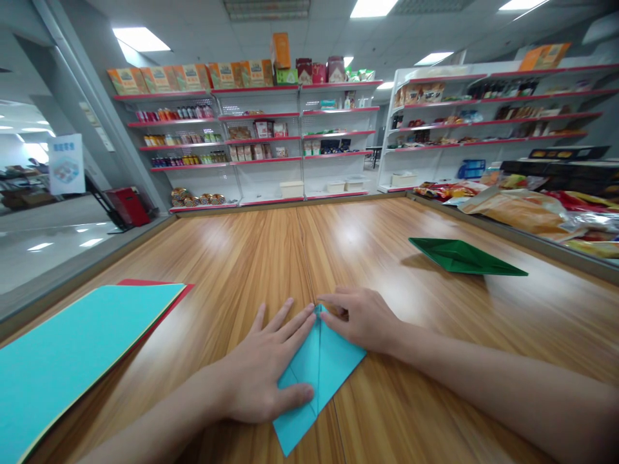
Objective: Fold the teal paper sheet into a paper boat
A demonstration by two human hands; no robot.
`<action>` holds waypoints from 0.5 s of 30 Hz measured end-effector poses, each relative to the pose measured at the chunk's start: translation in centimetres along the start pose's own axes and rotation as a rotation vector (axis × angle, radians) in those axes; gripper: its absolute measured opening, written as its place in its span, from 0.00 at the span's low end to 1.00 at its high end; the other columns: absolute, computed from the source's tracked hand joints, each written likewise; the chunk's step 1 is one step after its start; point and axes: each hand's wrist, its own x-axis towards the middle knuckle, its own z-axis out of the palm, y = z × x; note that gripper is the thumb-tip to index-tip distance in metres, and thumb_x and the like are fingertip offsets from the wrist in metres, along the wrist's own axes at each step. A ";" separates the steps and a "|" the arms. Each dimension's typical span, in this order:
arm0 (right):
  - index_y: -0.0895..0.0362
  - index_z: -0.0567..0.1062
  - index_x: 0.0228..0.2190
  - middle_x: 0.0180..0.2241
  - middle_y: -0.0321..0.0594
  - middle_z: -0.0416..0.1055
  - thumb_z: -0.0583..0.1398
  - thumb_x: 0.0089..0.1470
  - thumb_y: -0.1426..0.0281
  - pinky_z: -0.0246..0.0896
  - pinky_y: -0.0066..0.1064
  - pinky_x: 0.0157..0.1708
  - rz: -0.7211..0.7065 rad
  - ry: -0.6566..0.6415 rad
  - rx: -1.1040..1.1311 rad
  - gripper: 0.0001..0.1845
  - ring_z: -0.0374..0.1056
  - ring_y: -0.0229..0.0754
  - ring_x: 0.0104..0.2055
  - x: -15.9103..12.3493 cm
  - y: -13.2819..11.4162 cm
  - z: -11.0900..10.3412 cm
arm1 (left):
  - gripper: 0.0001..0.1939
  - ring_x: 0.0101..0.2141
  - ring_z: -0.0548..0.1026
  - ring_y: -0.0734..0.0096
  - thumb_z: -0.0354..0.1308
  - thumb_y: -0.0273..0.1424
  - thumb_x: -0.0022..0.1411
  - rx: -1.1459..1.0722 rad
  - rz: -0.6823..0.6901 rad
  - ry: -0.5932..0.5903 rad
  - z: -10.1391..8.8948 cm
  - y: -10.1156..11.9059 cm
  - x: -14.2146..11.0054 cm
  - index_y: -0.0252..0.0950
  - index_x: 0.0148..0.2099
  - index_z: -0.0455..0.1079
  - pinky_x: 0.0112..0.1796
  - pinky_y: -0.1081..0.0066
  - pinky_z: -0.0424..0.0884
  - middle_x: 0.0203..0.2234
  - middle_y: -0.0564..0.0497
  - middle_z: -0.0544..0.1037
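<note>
A folded piece of light-blue paper [338,362] lies on the wooden table in front of me, with creases running along its length. My left hand [271,361] rests flat across its left side, fingers spread, with the thumb on the paper's lower part. At the far tip, my right hand [365,319] has its thumb and forefinger bent together at the paper's edge. The pinched spot is small, and part of the tip is covered by the fingers.
To the left lies a stack of coloured paper sheets [91,341], light blue on top, red below. A green folded paper shape [464,256] sits at the right. Snack packages [527,209] lie beyond the right table edge. Stocked shelves [261,138] stand behind the wooden table [232,258].
</note>
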 end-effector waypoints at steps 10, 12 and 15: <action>0.58 0.70 0.34 0.36 0.43 0.65 0.60 0.53 0.63 0.59 0.36 0.40 0.056 -0.016 0.042 0.11 0.63 0.45 0.39 0.3 0.0 0.2 | 0.46 0.64 0.40 0.46 0.49 0.57 0.57 -0.010 -0.084 0.142 1.1 0.0 0.6 0.37 0.68 0.41 0.58 0.36 0.36 0.66 0.40 0.42; 0.58 0.69 0.33 0.34 0.42 0.65 0.59 0.54 0.63 0.59 0.35 0.39 0.067 -0.023 0.058 0.10 0.63 0.44 0.38 0.2 0.0 0.2 | 0.42 0.64 0.43 0.46 0.52 0.55 0.58 -0.041 -0.101 0.173 1.0 0.0 0.7 0.38 0.67 0.48 0.58 0.37 0.37 0.66 0.40 0.47; 0.58 0.69 0.35 0.35 0.42 0.67 0.59 0.54 0.60 0.57 0.36 0.39 0.023 -0.046 0.066 0.14 0.63 0.45 0.39 0.1 -0.1 0.2 | 0.34 0.64 0.47 0.49 0.55 0.50 0.59 -0.091 -0.139 0.226 0.9 0.0 0.8 0.37 0.61 0.58 0.59 0.39 0.40 0.64 0.40 0.54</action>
